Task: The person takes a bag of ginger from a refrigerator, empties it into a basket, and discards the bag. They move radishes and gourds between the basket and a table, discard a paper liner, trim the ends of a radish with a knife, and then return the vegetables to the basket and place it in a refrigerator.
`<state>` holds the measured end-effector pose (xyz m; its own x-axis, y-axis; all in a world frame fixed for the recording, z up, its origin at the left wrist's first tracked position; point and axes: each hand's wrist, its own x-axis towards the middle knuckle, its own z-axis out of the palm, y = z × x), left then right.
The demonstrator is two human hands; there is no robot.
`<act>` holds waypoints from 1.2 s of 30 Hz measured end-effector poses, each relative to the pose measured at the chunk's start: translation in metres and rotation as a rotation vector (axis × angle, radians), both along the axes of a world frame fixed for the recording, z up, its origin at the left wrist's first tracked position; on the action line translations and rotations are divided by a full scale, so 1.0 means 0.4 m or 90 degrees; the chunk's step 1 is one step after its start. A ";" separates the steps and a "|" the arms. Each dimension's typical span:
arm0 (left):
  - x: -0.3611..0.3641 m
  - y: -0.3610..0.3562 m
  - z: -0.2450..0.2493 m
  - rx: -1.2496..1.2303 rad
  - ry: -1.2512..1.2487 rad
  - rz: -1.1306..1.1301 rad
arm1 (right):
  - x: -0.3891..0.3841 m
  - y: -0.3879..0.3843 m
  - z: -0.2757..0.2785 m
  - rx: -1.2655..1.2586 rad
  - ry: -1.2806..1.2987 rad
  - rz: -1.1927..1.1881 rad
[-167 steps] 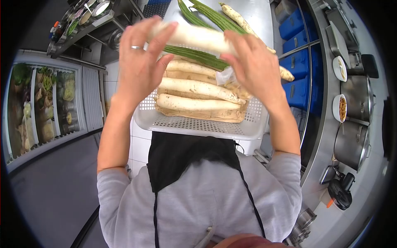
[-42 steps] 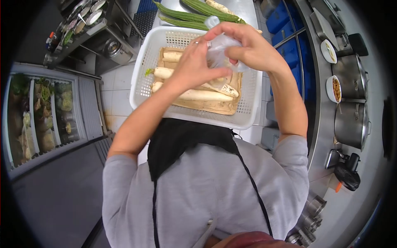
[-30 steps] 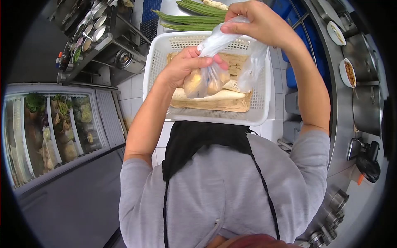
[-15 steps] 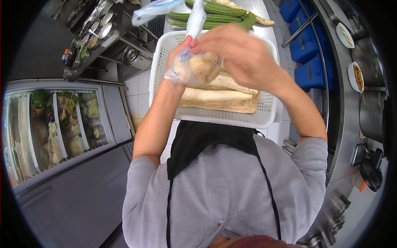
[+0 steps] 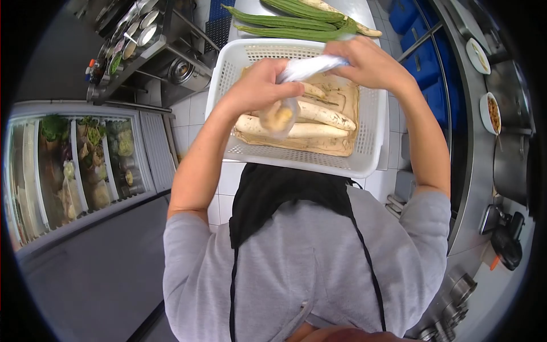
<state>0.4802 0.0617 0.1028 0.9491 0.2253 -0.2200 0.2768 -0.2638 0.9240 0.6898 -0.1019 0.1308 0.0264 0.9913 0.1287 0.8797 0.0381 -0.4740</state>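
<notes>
A clear plastic bag point(image 5: 313, 66) is stretched between my hands, its neck pulled into a twisted strand. Something yellowish hangs blurred in the lower end of the bag, beneath my left hand point(image 5: 261, 85), whose fingers are closed around the neck. My right hand point(image 5: 367, 64) grips the other end of the strand, to the right and slightly higher. Under both hands stands a white perforated plastic basket point(image 5: 373, 139). Long white radishes point(image 5: 302, 130) lie in it on brown cardboard point(image 5: 340, 147).
Long green ridged gourds point(image 5: 290, 21) lie on the metal table beyond the basket. An open-topped glass-fronted fridge point(image 5: 80, 171) with vegetables is at left, near a shelf of containers point(image 5: 134, 40). Blue bins point(image 5: 424, 68) and a steel counter point(image 5: 470, 171) with bowls stand at right.
My hands have moved apart, drawing the bag's neck out between them. The bag's filled end has dropped from above my left wrist to below that hand, and my right hand has moved right.
</notes>
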 end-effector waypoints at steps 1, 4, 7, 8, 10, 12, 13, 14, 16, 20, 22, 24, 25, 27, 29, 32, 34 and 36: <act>0.002 0.016 0.001 0.125 -0.009 -0.008 | 0.002 -0.019 0.003 -0.004 0.016 -0.010; 0.016 0.081 -0.030 0.524 -0.241 0.071 | -0.006 -0.061 0.011 -0.071 0.265 -0.124; 0.029 0.078 0.002 0.590 -0.275 0.266 | -0.091 -0.082 -0.052 -0.013 0.533 -0.117; 0.036 0.079 0.001 0.516 -0.335 0.297 | -0.130 -0.088 -0.068 0.001 0.595 -0.111; 0.061 0.084 -0.002 0.365 -0.456 0.349 | -0.225 -0.082 -0.128 -0.035 0.760 -0.063; 0.068 0.070 -0.006 0.051 -0.508 0.333 | -0.265 -0.060 -0.155 -0.061 0.888 -0.033; 0.066 0.052 -0.003 -0.173 -0.514 0.320 | -0.267 -0.046 -0.159 -0.051 0.883 -0.027; 0.059 0.032 0.002 -0.396 -0.508 0.302 | -0.263 -0.034 -0.168 -0.043 0.877 -0.020; 0.036 0.000 0.037 -0.536 -0.506 0.179 | -0.204 -0.025 -0.203 0.081 0.665 -0.103; 0.026 -0.025 0.060 -0.181 -0.530 -0.013 | -0.007 0.000 -0.113 0.051 0.617 -0.067; 0.009 -0.029 0.074 0.033 -0.477 -0.054 | 0.013 -0.013 0.004 0.025 0.566 -0.083; 0.010 -0.034 0.010 0.032 -0.451 0.086 | -0.014 -0.023 0.064 -0.034 0.575 -0.062; 0.022 -0.036 -0.017 -0.016 -0.471 0.149 | -0.046 -0.026 0.075 -0.068 0.589 -0.074; 0.038 -0.056 -0.041 -0.087 -0.479 0.250 | -0.104 -0.021 0.056 -0.074 0.791 -0.138; 0.046 -0.073 -0.069 0.010 -0.471 0.233 | -0.105 -0.014 0.009 -0.125 0.996 -0.148; 0.047 -0.084 -0.081 -0.079 -0.375 0.300 | -0.162 0.002 -0.004 0.009 1.199 -0.169; 0.055 -0.083 -0.092 -0.368 -0.277 0.419 | -0.148 0.005 -0.056 0.008 1.121 -0.095; 0.053 -0.099 -0.087 -0.457 -0.215 0.497 | -0.183 0.003 -0.089 0.069 0.994 -0.124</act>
